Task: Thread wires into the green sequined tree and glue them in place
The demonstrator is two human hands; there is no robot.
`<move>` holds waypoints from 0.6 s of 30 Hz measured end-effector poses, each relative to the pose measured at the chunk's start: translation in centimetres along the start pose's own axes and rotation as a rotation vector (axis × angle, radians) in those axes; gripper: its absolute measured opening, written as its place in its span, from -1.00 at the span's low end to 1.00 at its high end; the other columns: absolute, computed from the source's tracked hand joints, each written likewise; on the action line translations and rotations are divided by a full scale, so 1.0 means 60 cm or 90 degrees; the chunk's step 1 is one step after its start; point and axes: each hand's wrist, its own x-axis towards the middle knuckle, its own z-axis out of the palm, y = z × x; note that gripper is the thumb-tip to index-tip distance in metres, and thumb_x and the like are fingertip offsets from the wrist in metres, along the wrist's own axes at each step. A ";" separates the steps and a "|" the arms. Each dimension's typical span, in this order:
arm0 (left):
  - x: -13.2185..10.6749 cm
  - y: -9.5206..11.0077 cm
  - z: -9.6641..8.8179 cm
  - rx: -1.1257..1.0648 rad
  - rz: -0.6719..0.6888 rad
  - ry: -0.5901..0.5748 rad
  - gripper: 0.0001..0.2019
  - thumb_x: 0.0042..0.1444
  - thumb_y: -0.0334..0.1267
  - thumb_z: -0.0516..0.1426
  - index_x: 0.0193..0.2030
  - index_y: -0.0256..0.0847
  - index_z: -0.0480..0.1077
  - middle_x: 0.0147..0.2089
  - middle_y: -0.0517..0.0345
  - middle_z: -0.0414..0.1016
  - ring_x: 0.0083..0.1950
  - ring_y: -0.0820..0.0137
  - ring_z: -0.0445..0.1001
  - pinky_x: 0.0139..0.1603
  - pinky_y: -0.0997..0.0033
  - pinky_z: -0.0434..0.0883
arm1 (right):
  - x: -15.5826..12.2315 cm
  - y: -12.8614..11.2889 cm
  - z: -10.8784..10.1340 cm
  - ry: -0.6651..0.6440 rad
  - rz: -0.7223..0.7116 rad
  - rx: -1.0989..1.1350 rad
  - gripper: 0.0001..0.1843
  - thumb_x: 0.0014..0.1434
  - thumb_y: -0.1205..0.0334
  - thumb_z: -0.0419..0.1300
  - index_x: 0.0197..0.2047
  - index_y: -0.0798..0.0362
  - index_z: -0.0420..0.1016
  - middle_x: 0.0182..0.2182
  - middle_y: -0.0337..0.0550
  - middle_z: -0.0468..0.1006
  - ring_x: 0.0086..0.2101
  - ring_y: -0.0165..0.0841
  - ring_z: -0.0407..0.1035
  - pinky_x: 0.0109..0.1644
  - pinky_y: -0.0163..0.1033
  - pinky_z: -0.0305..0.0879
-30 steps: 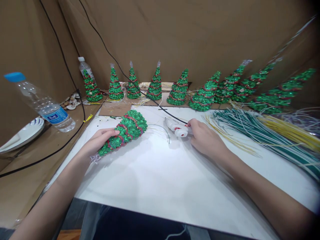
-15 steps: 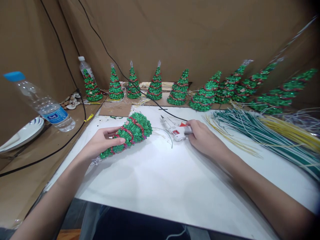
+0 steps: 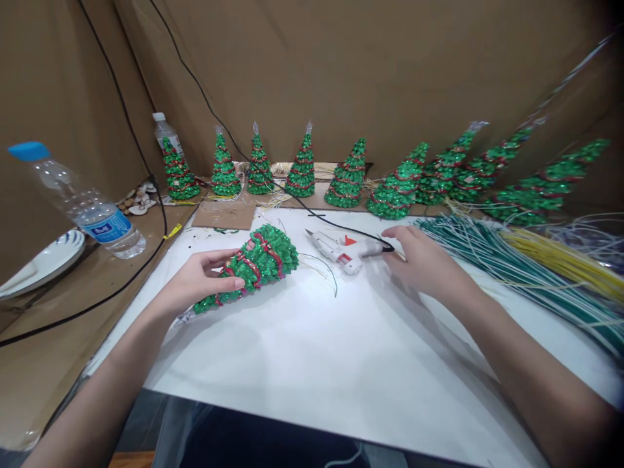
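Note:
My left hand (image 3: pixel 209 279) is closed around the upper part of a small green tinsel Christmas tree (image 3: pixel 270 257) with red garland. The tree lies tilted, its clear tip toward me and its broad base pointing away to the right. On the white board rests a white glue gun (image 3: pixel 348 250) with an orange-red trigger and a black cord. Just right of its handle end is my right hand (image 3: pixel 414 257), fingers apart and nothing in them. Between tree and glue gun, a thin green wire (image 3: pixel 329 270) curves over the board.
Several more green trees (image 3: pixel 301 169) stand in a row along the back. Bundles of green and white wires (image 3: pixel 511 273) and yellow wires (image 3: pixel 560 257) lie at right. At left are a water bottle (image 3: pixel 110 224) and a plate (image 3: pixel 49 263). A black cord (image 3: pixel 205 97) hangs across the back.
My right hand has let go of the glue gun and moved right, its fingers opening. The glue gun now lies on the board. My left hand keeps the tree in nearly the same place.

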 end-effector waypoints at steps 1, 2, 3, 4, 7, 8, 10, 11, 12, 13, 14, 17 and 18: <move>-0.002 0.000 0.001 0.000 0.001 -0.005 -0.17 -0.23 -0.08 0.43 0.21 -0.33 0.37 0.23 -0.11 0.46 0.16 -0.02 0.49 0.09 0.11 0.51 | 0.002 0.005 -0.006 -0.004 0.022 -0.007 -0.60 0.14 0.20 0.00 0.04 0.07 0.36 0.03 0.10 0.41 0.00 -0.09 0.36 0.06 -0.05 0.30; -0.003 0.000 0.002 0.002 0.004 -0.009 -0.16 -0.24 -0.09 0.43 0.22 -0.33 0.36 0.24 -0.12 0.44 0.14 -0.01 0.50 0.08 0.11 0.52 | 0.003 0.010 -0.011 -0.008 0.040 -0.014 -0.62 0.14 0.19 0.01 0.01 0.08 0.37 0.02 0.10 0.42 -0.02 -0.10 0.38 0.05 -0.06 0.30; -0.004 0.001 0.003 0.009 0.007 -0.012 -0.16 -0.24 -0.10 0.43 0.24 -0.32 0.35 0.25 -0.13 0.43 0.13 0.01 0.51 0.07 0.11 0.53 | 0.005 0.015 -0.016 -0.011 0.057 -0.023 -0.63 0.13 0.18 0.02 -0.01 0.08 0.39 0.00 0.10 0.42 -0.05 -0.11 0.39 0.04 -0.07 0.30; -0.006 0.001 0.004 0.022 0.011 -0.013 -0.15 -0.23 -0.11 0.43 0.25 -0.31 0.34 0.25 -0.13 0.43 0.11 0.02 0.52 0.06 0.11 0.53 | 0.007 0.020 -0.021 -0.016 0.074 -0.033 -0.65 0.12 0.17 0.03 -0.04 0.08 0.40 -0.02 0.09 0.42 -0.08 -0.13 0.40 0.02 -0.08 0.30; -0.009 0.003 0.007 0.081 0.023 -0.009 -0.15 -0.23 -0.09 0.43 0.26 -0.27 0.34 0.25 -0.12 0.43 0.02 0.06 0.56 0.00 0.11 0.55 | 0.011 0.034 -0.033 -0.048 0.125 -0.060 -0.70 0.08 0.17 0.07 -0.12 0.07 0.41 -0.10 0.06 0.47 -0.18 -0.17 0.42 -0.06 -0.11 0.31; -0.010 0.004 0.008 0.099 0.030 -0.007 -0.16 -0.22 -0.08 0.42 0.25 -0.27 0.35 0.24 -0.12 0.44 -0.02 0.07 0.57 -0.02 0.11 0.55 | 0.011 0.037 -0.037 -0.069 0.139 -0.066 -0.73 0.06 0.17 0.09 -0.15 0.05 0.41 -0.15 0.02 0.50 -0.22 -0.18 0.43 -0.10 -0.12 0.31; -0.012 0.006 0.010 0.125 0.045 -0.005 -0.18 -0.22 -0.07 0.42 0.24 -0.26 0.37 0.22 -0.11 0.46 -0.05 0.09 0.57 -0.04 0.13 0.56 | 0.011 0.042 -0.045 -0.120 0.161 -0.071 -0.79 0.04 0.19 0.12 -0.23 0.03 0.42 -0.28 -0.06 0.55 -0.32 -0.20 0.43 -0.19 -0.14 0.31; -0.013 0.006 0.010 0.131 0.052 -0.004 -0.19 -0.22 -0.07 0.42 0.23 -0.26 0.38 0.21 -0.10 0.47 -0.05 0.09 0.57 -0.04 0.14 0.55 | 0.010 0.043 -0.048 -0.147 0.167 -0.071 -0.83 0.03 0.18 0.13 -0.27 0.02 0.42 -0.33 -0.08 0.56 -0.36 -0.21 0.43 -0.23 -0.15 0.30; -0.013 0.006 0.011 0.135 0.058 -0.003 -0.19 -0.22 -0.07 0.42 0.22 -0.25 0.39 0.20 -0.08 0.48 -0.05 0.09 0.57 -0.04 0.15 0.55 | 0.009 0.043 -0.050 -0.174 0.171 -0.071 -0.86 0.02 0.18 0.15 -0.32 0.01 0.43 -0.37 -0.09 0.56 -0.38 -0.21 0.43 -0.26 -0.16 0.29; -0.013 0.007 0.011 0.139 0.062 -0.004 -0.20 -0.22 -0.07 0.41 0.22 -0.24 0.40 0.18 -0.07 0.50 -0.06 0.09 0.57 -0.04 0.15 0.55 | 0.009 0.043 -0.051 -0.201 0.173 -0.071 -0.88 0.02 0.16 0.17 -0.37 0.02 0.44 -0.40 -0.08 0.57 -0.39 -0.21 0.43 -0.28 -0.16 0.29; -0.014 0.006 0.011 0.143 0.064 -0.005 -0.21 -0.22 -0.07 0.41 0.22 -0.22 0.40 0.17 -0.05 0.51 -0.06 0.09 0.57 -0.04 0.15 0.56 | 0.008 0.042 -0.052 -0.226 0.173 -0.069 -0.87 0.03 0.14 0.18 -0.42 0.02 0.45 -0.42 -0.07 0.57 -0.40 -0.20 0.43 -0.29 -0.16 0.29; -0.013 0.004 0.009 0.148 0.068 -0.006 -0.23 -0.21 -0.07 0.40 0.21 -0.20 0.41 0.16 -0.04 0.52 -0.07 0.09 0.58 -0.05 0.15 0.56 | 0.008 0.040 -0.049 -0.295 0.169 -0.053 -0.82 0.04 0.15 0.21 -0.53 0.02 0.44 -0.51 -0.09 0.56 -0.43 -0.22 0.45 -0.31 -0.17 0.29; -0.012 0.003 0.008 0.147 0.068 -0.007 -0.23 -0.20 -0.07 0.40 0.21 -0.21 0.41 0.18 -0.04 0.50 -0.06 0.09 0.58 -0.04 0.14 0.56 | 0.008 0.040 -0.048 -0.309 0.166 -0.046 -0.82 0.05 0.18 0.21 -0.54 0.02 0.43 -0.55 -0.11 0.55 -0.44 -0.23 0.45 -0.31 -0.18 0.30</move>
